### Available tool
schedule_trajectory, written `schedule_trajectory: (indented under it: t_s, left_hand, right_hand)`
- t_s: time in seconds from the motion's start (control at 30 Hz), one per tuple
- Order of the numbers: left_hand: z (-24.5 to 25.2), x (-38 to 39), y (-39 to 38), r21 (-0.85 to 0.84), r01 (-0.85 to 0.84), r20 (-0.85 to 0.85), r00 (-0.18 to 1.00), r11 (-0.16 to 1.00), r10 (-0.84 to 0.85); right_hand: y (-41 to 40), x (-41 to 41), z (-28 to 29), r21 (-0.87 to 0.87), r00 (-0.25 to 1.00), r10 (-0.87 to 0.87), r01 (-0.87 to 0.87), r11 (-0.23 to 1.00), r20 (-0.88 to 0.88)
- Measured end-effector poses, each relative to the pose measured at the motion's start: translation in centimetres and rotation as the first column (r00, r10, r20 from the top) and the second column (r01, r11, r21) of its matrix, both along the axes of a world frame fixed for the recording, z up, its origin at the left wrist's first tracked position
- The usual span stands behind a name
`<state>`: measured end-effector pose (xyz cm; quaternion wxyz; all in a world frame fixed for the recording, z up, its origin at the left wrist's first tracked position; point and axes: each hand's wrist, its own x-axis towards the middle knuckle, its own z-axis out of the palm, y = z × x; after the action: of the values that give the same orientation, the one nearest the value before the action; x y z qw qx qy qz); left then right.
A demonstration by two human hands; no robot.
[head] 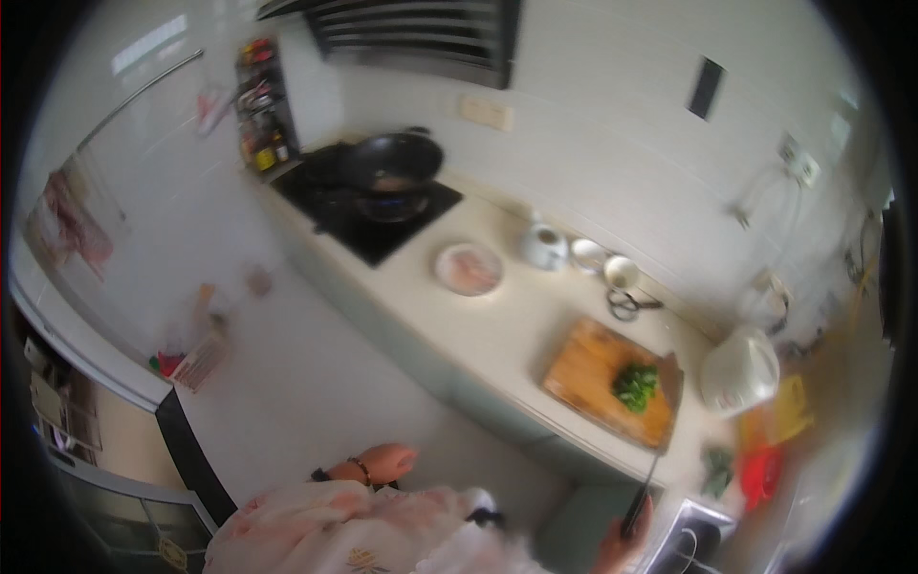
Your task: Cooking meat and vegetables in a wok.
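Note:
My left hand, with a beaded bracelet at the wrist, is held before my body over the floor, its fingers curled and nothing visible in them. At the lower right my right hand grips a black handle with a thin metal shaft; the tool's far end cannot be told apart at the board's edge. A wooden cutting board lies on the counter with chopped green leaves on it. Farther left are a plate of pale pink food and a black wok on the stove.
Along the wall stand a white teapot, a white cup and black scissors. A white kettle is right of the board. A spice rack stands beyond the stove. A sink is at the lower right.

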<state>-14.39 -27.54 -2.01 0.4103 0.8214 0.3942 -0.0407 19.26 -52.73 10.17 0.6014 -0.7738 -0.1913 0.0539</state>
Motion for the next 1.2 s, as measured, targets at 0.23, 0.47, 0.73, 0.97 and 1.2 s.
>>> schedule_trajectory:
  t_s: [0.23, 0.47, 0.73, 0.97, 1.2]
  left_hand:
    - [-0.2, -13.7, 5.2, 0.058, -0.189, 0.180, 0.968, 0.980, 0.176]
    - [4.5, -17.4, 16.2, -0.732, -0.334, 0.548, 0.231, 0.594, 0.804]
    - [9.6, -15.2, 28.4, -0.878, -0.149, 0.458, 0.014, 0.454, 0.889]
    - [8.4, -12.1, 38.4, -0.891, -0.187, 0.429, -0.047, 0.414, 0.902]
    - [10.0, -11.6, 41.1, -0.901, -0.259, 0.384, -0.108, 0.347, 0.917]
  right_hand:
    - [20.7, -7.8, 3.7, -0.050, 0.898, 0.399, -0.397, 0.917, 0.186]
    - [35.1, -15.2, 8.8, 0.031, 0.804, 0.593, -0.594, 0.804, 0.053]
    - [47.2, -16.5, 8.7, 0.103, 0.705, 0.709, -0.706, 0.701, 0.003]
    - [56.8, -15.7, 6.6, -0.061, 0.655, 0.726, -0.732, 0.678, 0.211]
    - [62.7, -16.5, 7.6, -0.311, 0.457, 0.710, -0.675, 0.669, 0.536]
